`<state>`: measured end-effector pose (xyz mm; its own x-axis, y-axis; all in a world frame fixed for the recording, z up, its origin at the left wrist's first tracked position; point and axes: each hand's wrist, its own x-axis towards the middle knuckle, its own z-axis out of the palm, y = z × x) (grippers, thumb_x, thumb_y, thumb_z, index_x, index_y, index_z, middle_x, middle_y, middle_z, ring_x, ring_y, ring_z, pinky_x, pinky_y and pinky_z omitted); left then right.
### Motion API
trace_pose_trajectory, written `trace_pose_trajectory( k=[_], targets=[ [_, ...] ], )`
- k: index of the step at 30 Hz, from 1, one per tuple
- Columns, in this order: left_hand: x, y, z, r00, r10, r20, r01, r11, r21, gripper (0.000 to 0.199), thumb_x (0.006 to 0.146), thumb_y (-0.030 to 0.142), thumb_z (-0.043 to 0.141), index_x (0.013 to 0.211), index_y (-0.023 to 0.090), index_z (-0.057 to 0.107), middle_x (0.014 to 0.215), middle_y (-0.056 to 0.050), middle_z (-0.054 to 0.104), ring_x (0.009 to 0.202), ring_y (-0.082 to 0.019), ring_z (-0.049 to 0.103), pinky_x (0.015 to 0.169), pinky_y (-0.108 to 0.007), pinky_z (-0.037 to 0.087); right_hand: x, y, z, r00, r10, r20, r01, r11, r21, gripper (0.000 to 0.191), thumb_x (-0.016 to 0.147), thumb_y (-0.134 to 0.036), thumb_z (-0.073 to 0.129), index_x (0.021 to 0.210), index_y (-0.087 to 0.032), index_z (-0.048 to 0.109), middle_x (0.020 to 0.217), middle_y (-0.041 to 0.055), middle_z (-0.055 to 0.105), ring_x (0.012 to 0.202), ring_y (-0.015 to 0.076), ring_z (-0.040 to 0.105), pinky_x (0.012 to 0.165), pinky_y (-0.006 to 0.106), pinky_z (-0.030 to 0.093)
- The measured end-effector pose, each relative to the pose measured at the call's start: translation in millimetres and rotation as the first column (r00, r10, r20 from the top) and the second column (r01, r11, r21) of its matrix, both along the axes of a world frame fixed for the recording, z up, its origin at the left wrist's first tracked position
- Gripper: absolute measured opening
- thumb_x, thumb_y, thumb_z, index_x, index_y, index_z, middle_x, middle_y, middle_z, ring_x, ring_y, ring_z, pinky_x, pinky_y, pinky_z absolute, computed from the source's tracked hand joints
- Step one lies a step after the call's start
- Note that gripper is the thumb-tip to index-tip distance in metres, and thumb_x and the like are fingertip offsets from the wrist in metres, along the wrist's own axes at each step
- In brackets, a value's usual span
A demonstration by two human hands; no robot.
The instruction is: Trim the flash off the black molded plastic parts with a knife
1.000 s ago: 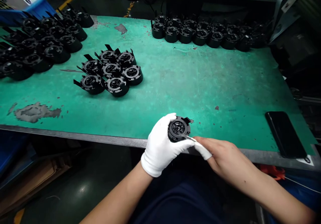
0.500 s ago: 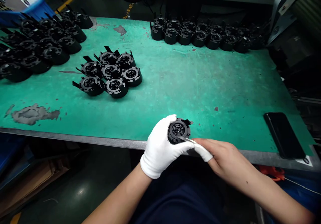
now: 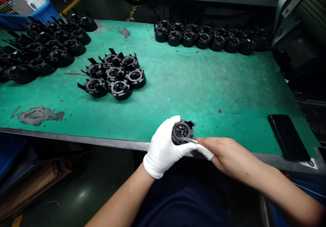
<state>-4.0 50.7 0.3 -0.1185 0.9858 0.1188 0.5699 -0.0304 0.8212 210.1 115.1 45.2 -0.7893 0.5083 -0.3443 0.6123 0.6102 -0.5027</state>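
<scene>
My left hand (image 3: 162, 148), in a white glove, is wrapped around a round black plastic part (image 3: 182, 130) at the table's front edge. The part's ringed face is turned up, and a small tab juts from its far right side. My right hand (image 3: 225, 150) is mostly bare, with white material about its thumb side. It is closed on a thin metal blade (image 3: 188, 140), whose tip lies against the near rim of the part. The blade's handle is hidden in the fingers. My left thumb reaches across beside the blade.
Several similar black parts (image 3: 119, 88) stand in a cluster left of centre on the green table (image 3: 203, 84). More black parts (image 3: 61, 56) fill the far left, and a row (image 3: 188, 38) lines the back. A phone (image 3: 289, 137) lies at right; a blue bin (image 3: 43, 13) stands back left.
The view has shifted slightly, so the table's things sit a little further right. Both hands keep their hold; the blade stays at the part's near rim with hardly any movement.
</scene>
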Motion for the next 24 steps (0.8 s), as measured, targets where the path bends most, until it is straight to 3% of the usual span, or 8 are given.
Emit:
trace_pose_trajectory(
  k=[4,7,10,12,15,19,24],
  targets=[
    [-11.2,7.3,11.0,0.988,-0.154,0.015,0.155,0.981,-0.120,0.094,0.069,0.056,0.083,0.146,0.024,0.039,0.146,-0.009,0.054,0.134,-0.029,0.053,0.116,-0.044,0.044,-2.6,4.9,9.6,0.999,0.027,0.020,-0.026,0.999,-0.028,0.041,0.090,-0.011,0.046,0.123,-0.025,0.066,0.114,0.0055,0.075,0.100,0.0248,0.072,0.082,0.035,0.057],
    [-31.4,15.2,16.1,0.967,-0.251,0.042,0.255,0.958,-0.132,0.084,0.083,0.045,0.074,0.152,0.028,0.030,0.155,-0.006,0.043,0.141,-0.026,0.045,0.119,-0.043,0.040,9.9,6.9,14.0,0.996,-0.059,-0.068,0.061,0.998,0.018,0.039,0.091,-0.016,0.047,0.122,-0.027,0.067,0.118,0.0035,0.074,0.103,0.0232,0.071,0.084,0.033,0.056],
    [-50.9,20.1,14.7,0.996,-0.072,0.056,0.074,0.997,-0.032,0.064,0.095,0.038,0.058,0.152,0.028,0.031,0.159,-0.005,0.037,0.146,-0.024,0.037,0.124,-0.044,0.032,29.6,12.2,13.1,0.961,-0.209,-0.180,0.225,0.972,0.074,0.041,0.093,-0.018,0.043,0.126,-0.029,0.065,0.127,0.0018,0.070,0.113,0.0217,0.067,0.092,0.033,0.054],
    [-54.7,20.7,11.1,0.998,0.024,0.051,-0.024,1.000,-0.004,0.077,0.089,0.045,0.066,0.153,0.025,0.028,0.160,-0.008,0.034,0.148,-0.027,0.034,0.124,-0.046,0.030,37.2,15.9,8.5,0.950,-0.236,-0.204,0.258,0.962,0.091,0.047,0.092,-0.015,0.042,0.130,-0.031,0.063,0.130,0.0001,0.068,0.116,0.0210,0.065,0.093,0.033,0.052],
    [-42.9,19.2,4.0,0.999,-0.020,-0.049,0.020,1.000,-0.003,0.102,0.072,0.048,0.082,0.153,0.020,0.027,0.157,-0.014,0.038,0.145,-0.032,0.038,0.122,-0.049,0.034,31.9,19.3,-0.2,0.962,-0.201,-0.184,0.220,0.972,0.086,0.049,0.092,-0.015,0.043,0.134,-0.034,0.060,0.125,-0.0006,0.069,0.108,0.0201,0.067,0.088,0.033,0.053],
    [-18.6,15.5,-2.9,0.990,-0.007,-0.140,0.018,0.997,0.078,0.088,0.077,0.035,0.076,0.150,0.017,0.030,0.144,-0.014,0.052,0.136,-0.029,0.050,0.117,-0.046,0.042,9.6,25.3,-4.4,0.983,-0.147,-0.108,0.162,0.976,0.147,0.039,0.100,-0.028,0.043,0.135,-0.033,0.061,0.107,0.0027,0.072,0.094,0.0209,0.067,0.079,0.034,0.052],
    [-12.1,12.2,-4.7,0.988,-0.036,-0.149,0.047,0.996,0.074,0.087,0.077,0.034,0.074,0.149,0.015,0.030,0.143,-0.015,0.053,0.134,-0.029,0.052,0.115,-0.044,0.045,-0.7,37.9,1.5,1.000,0.017,0.026,-0.022,0.981,0.190,0.044,0.094,-0.017,0.047,0.133,-0.033,0.061,0.101,0.0005,0.072,0.089,0.0196,0.067,0.070,0.030,0.047]
  ],
)
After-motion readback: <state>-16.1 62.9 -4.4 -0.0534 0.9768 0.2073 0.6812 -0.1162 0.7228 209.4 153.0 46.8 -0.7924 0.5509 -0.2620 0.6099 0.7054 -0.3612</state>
